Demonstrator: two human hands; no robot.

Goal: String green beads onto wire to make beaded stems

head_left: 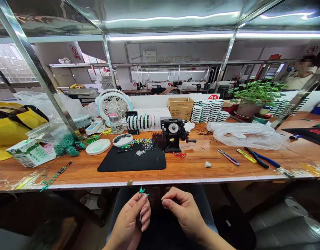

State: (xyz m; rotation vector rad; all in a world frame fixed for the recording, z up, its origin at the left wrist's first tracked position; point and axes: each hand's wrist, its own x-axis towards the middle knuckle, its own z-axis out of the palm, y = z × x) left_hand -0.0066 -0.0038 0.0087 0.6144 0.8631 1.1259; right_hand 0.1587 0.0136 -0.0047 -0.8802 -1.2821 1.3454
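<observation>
My left hand [135, 213] is closed below the table's front edge, its thumb and index finger pinched on a small green knotted cord [141, 190] that pokes out above the fingertips. To its right, my right hand [184, 211] is also closed in a pinch. Whatever sits between those fingertips, perhaps a thread, is too fine to make out. Above the hands lies a black mat [131, 161] with a pile of white beads [140, 152] and many coloured beads [145, 143]. A white dish of dark beads [123, 140] stands at the mat's back edge.
A black winding machine [173, 133] with a crank stands behind the mat, beside a row of thread spools [143, 122]. Pliers [260, 159], a yellow cutter [246, 156] and tweezers [228, 157] lie right. A green-and-black braided cord [56, 176] rests left. A measuring tape [175, 182] lines the edge.
</observation>
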